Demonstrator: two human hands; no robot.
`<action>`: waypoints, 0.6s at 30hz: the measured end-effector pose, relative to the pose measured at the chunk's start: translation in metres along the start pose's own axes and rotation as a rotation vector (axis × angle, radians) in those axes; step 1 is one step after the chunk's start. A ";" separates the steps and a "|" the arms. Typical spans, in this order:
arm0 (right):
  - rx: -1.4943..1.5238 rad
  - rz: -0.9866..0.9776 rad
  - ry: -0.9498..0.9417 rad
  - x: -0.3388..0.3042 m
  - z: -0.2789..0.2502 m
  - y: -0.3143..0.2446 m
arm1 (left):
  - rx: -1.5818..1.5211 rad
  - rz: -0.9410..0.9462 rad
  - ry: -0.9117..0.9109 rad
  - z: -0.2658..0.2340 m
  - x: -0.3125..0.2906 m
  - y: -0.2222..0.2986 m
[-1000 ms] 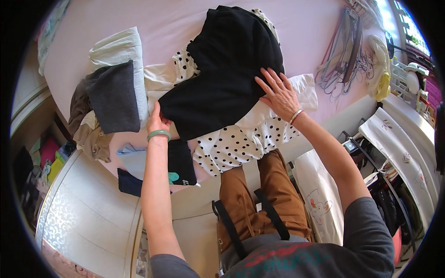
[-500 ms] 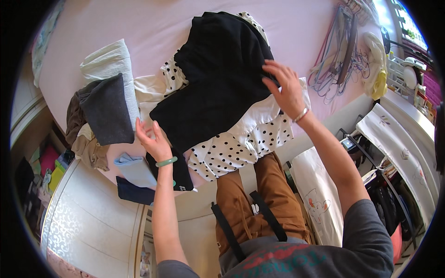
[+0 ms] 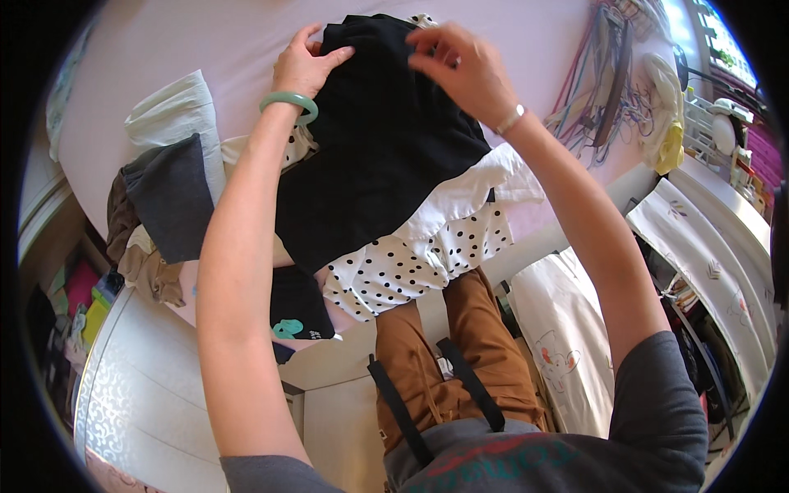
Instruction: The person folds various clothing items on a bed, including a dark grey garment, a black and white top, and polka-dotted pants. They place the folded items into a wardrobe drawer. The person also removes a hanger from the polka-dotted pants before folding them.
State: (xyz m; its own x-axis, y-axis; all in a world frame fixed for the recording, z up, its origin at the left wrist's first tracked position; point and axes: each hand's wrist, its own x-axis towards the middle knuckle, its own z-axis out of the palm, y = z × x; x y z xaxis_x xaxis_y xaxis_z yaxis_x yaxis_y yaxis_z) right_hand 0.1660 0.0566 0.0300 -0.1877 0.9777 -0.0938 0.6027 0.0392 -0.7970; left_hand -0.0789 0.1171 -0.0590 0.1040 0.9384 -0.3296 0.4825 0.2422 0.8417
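A black garment (image 3: 378,156) lies spread on the pink bed sheet, over a white garment with black dots (image 3: 403,267) and a plain white one (image 3: 460,193). Its exact kind is unclear. At its upper left edge is my left hand (image 3: 304,67), thumb and fingers apart, the thumb reaching over the black cloth. My right hand (image 3: 470,74) hovers at the upper right edge of it, slightly blurred, with fingers and thumb apart. I see nothing held in either hand.
Left of my arm are a dark grey folded garment (image 3: 173,197), a white one (image 3: 177,111) and brown clothes (image 3: 152,267). A black folded piece (image 3: 300,300) sits by the near edge. Tangled hangers (image 3: 604,82) lie at right, beside a covered rack (image 3: 699,255).
Both hands have moved up and away from me to the black garment's far end. My left forearm now covers the light blue folded piece. The black garment has shifted slightly.
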 end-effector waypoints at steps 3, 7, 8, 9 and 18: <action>0.346 0.102 -0.330 -0.045 0.001 0.004 | -0.066 -0.033 -0.079 -0.006 0.001 0.008; 0.601 0.462 -0.298 -0.081 0.008 0.044 | 0.091 0.069 0.101 -0.009 -0.021 0.042; 0.704 0.514 -0.228 -0.086 0.010 0.057 | 0.106 0.150 0.142 -0.010 -0.027 0.046; 0.739 0.533 -0.195 -0.089 0.013 0.058 | 0.126 0.226 0.183 -0.013 -0.032 0.048; 1.158 0.950 -0.195 -0.083 -0.002 0.034 | 0.228 0.906 -0.043 -0.029 -0.126 0.086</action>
State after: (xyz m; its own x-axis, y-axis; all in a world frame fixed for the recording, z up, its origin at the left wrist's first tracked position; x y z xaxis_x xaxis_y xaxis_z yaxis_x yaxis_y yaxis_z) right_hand 0.2035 -0.0229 0.0116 -0.2442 0.4997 -0.8311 -0.3534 -0.8439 -0.4036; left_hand -0.0755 0.0268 0.0672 0.5541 0.7345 0.3918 0.3603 -0.6359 0.6826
